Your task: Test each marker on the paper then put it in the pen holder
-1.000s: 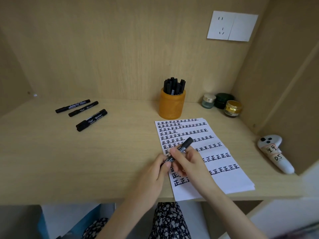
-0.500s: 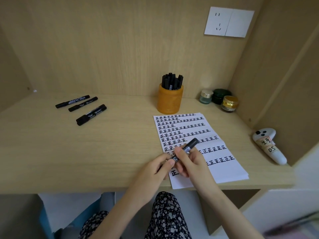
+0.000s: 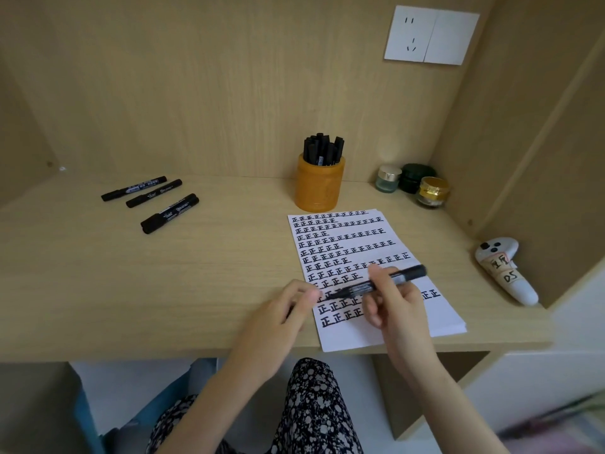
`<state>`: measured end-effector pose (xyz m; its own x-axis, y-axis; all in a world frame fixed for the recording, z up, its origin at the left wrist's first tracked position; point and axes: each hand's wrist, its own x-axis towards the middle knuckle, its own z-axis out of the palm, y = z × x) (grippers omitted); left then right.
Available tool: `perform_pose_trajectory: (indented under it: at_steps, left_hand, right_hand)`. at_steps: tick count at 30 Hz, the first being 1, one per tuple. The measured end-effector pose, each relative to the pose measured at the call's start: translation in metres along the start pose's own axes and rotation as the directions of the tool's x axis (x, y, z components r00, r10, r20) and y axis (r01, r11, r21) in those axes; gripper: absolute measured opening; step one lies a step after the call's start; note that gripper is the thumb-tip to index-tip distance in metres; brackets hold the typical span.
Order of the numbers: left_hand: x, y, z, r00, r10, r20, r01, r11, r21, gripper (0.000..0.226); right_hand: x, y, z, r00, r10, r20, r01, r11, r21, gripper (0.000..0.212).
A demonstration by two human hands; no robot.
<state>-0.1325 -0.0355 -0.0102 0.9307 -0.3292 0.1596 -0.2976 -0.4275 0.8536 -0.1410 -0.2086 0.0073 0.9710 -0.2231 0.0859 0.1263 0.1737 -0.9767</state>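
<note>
Gripped item: black felt-tip marker with a printed label (image 3: 353, 289), held in the curled fingers and thumb of the right hand (image 3: 399, 309), lying nearly level above the lower half of the paper, blunt end up and to the right.

Left hand (image 3: 281, 316): fingers curled, fingertips meeting the marker's left end; motion blur, so cannot tell whether they pinch it or only touch.

Contents, left to right:

1. Pale wooden desk (image 3: 98, 273), set in a wooden alcove.
2. Loose black markers, far left of the desk, all slanting up to the right: a slim one with white print (image 3: 134, 188); a second (image 3: 154, 193) just beside it; nearer the front edge, what looks like two lying tight together (image 3: 170, 213).
3. Orange-yellow cylindrical pen holder (image 3: 319, 188), upright at the back, just behind the paper's top edge, packed with upright black markers (image 3: 322, 150).
4. White paper sheet (image 3: 343, 244), flat, its near edge overhanging the desk front; rows of black hand-drawn characters cover most of it.
5. Three small jars in the back right corner: clear glass with a pale lid (image 3: 388, 178), dark green (image 3: 414, 176), gold-lidded (image 3: 432, 191).
6. White wall socket plate (image 3: 430, 34), high on the back panel.
7. White handheld controller with taped labels (image 3: 504, 270), lying at the right edge.
</note>
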Motion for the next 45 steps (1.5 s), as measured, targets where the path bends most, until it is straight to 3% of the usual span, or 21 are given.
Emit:
perform_pose_trajectory:
  at_steps: [3, 5, 8, 12, 19, 45]
  left_hand:
    - [0.001, -0.014, -0.006, 0.999, 0.016, -0.038, -0.009, 0.988, 0.156, 0.018]
    - [0.001, -0.019, -0.008, 0.998, 0.044, -0.033, -0.036, 0.976, 0.216, 0.011]
    - [0.004, -0.020, -0.007, 0.999, 0.048, -0.015, -0.043, 0.962, 0.268, 0.011]
    - [0.008, -0.023, -0.004, 0.999, 0.043, 0.013, -0.045, 0.956, 0.291, 0.012]
    - [0.007, -0.021, -0.001, 0.998, 0.051, 0.026, -0.057, 0.916, 0.398, 0.010]
    - [0.007, -0.022, 0.000, 0.997, 0.074, -0.003, -0.065, 0.907, 0.417, 0.011]
  right_hand:
    - [0.001, 0.001, -0.012, 0.993, 0.080, -0.092, -0.074, 0.995, 0.066, 0.037]
    - [-0.003, 0.004, -0.015, 0.995, 0.087, -0.050, -0.086, 0.996, 0.005, 0.029]
    - [-0.009, 0.007, -0.010, 0.999, 0.039, 0.029, -0.036, 0.993, -0.113, 0.028]
    - [-0.009, 0.009, -0.005, 0.999, -0.048, -0.005, 0.046, 0.977, -0.207, 0.031]
    - [-0.010, 0.026, -0.003, 0.993, -0.086, -0.079, 0.058, 0.949, -0.310, 0.029]
    - [-0.013, 0.027, -0.005, 0.992, -0.109, -0.056, 0.084, 0.938, -0.337, 0.030]
